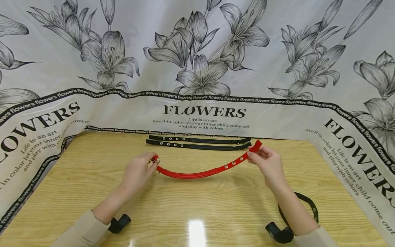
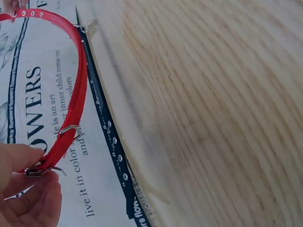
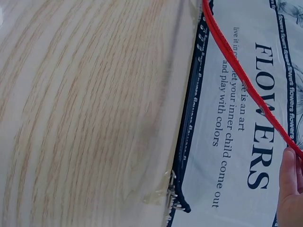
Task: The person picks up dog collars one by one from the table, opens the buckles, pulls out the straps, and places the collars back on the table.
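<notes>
- Red leather-look strap with metal eyelets (image 1: 188,175): held above pale wood-grain table (image 1: 172,206), stretched between both hands, middle sagging.
- Left hand (image 1: 137,169): thumb and fingers pinch the strap's end at silver metal buckle (image 2: 35,172).
- Right hand (image 1: 266,164): pinches eyelet end, red tip poking out past fingers.
- Two black straps with metal eyelets (image 1: 200,146): lying side by side near table's far edge, beyond red strap.
- Black looped strap (image 1: 309,200): on table beside right forearm, partly hidden.
- White flower-print cloth (image 1: 129,113): behind table.
</notes>
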Demonstrator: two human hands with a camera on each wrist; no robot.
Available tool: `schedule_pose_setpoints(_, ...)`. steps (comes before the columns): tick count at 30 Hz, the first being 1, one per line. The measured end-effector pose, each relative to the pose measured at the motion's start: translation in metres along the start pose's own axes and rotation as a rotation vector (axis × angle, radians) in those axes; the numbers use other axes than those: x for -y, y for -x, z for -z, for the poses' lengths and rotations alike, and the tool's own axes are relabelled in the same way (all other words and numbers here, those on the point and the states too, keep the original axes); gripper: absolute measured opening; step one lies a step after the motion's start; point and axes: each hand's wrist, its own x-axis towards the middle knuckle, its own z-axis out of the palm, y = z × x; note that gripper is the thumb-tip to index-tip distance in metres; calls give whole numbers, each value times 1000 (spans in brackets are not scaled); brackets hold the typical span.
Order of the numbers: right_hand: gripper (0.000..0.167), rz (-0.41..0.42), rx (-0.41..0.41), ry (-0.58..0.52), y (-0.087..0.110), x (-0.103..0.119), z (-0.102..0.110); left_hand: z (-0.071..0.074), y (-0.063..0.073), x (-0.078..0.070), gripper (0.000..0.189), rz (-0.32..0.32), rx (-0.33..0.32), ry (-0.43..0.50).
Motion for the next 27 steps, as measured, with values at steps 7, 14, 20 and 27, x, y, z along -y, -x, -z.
schedule_pose_setpoints(7,17,-103,-35,-119,-8,-6,9,-1,-3,9,15,62,28,63)
schedule_pose_setpoints(14,18,-224,-71,-266,-16,-9,19,-2,-7,21,12,231,101,176)
schedule_pose_setpoints(20,14,-292,-68,-410,-22,-14,25,-1,-9,32,11,362,126,274)
schedule_pose_setpoints(27,18,-395,-70,-540,-30,-23,33,2,-12,47,18,573,163,492)
